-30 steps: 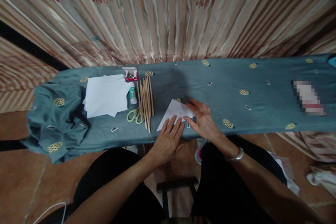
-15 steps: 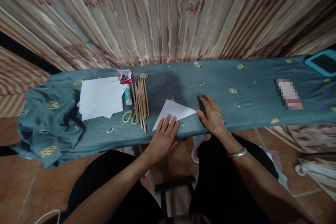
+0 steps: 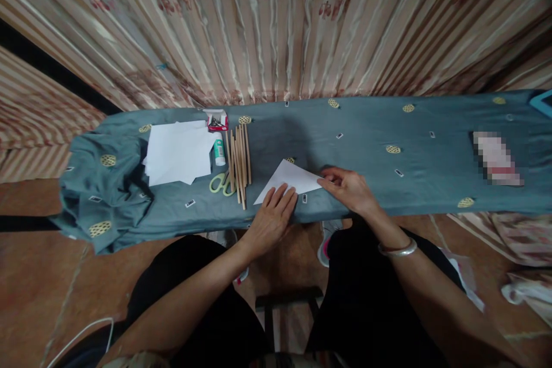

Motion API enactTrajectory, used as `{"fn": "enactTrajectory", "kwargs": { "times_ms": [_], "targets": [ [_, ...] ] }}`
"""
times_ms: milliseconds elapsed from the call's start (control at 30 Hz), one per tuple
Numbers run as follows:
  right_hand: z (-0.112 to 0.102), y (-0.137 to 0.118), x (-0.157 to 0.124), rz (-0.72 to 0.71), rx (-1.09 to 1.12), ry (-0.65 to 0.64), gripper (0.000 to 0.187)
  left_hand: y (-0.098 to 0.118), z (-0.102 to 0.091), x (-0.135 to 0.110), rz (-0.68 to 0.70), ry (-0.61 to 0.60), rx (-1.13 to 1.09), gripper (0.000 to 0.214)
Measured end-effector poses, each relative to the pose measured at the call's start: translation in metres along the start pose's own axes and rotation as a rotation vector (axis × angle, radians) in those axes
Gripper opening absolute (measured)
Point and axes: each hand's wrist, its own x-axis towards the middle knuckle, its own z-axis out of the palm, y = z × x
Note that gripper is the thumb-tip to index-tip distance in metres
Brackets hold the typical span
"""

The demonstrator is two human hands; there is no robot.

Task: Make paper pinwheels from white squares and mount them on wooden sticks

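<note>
A white sheet folded into a triangle lies near the front edge of the table covered with a teal cloth. My left hand lies flat on the triangle's near corner, fingers stretched out. My right hand is at the triangle's right tip, fingers curled with the fingertips on the paper's point. A silver bangle is on my right wrist.
Left of the triangle lie a bundle of wooden sticks, green-handled scissors, a glue stick, a small red box and a stack of white paper. A striped curtain hangs behind. A stool stands between my knees.
My right hand slid off the sheet to the right along the fold, then came back and curled its fingers onto the triangle's right tip. The left hand stayed pressed on the paper.
</note>
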Motion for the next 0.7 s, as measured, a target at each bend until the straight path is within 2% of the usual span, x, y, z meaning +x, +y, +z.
{"fn": "enactTrajectory", "kwargs": {
  "times_ms": [167,267,467,700],
  "targets": [
    [-0.002,0.008,-0.009,0.096,0.367,-0.069,0.039,-0.001,0.000,0.002,0.012,0.003,0.001,0.064],
    [-0.010,0.007,-0.017,0.147,0.519,-0.082,0.043,-0.003,-0.001,0.004,0.034,-0.002,0.000,0.058],
    [-0.037,0.019,-0.037,0.244,0.612,0.009,0.046,-0.005,-0.005,0.004,0.052,0.001,-0.020,0.055],
    [-0.053,0.038,-0.043,0.313,0.597,0.118,0.050,-0.021,-0.007,-0.016,0.019,0.042,0.024,0.052]
  ]
}}
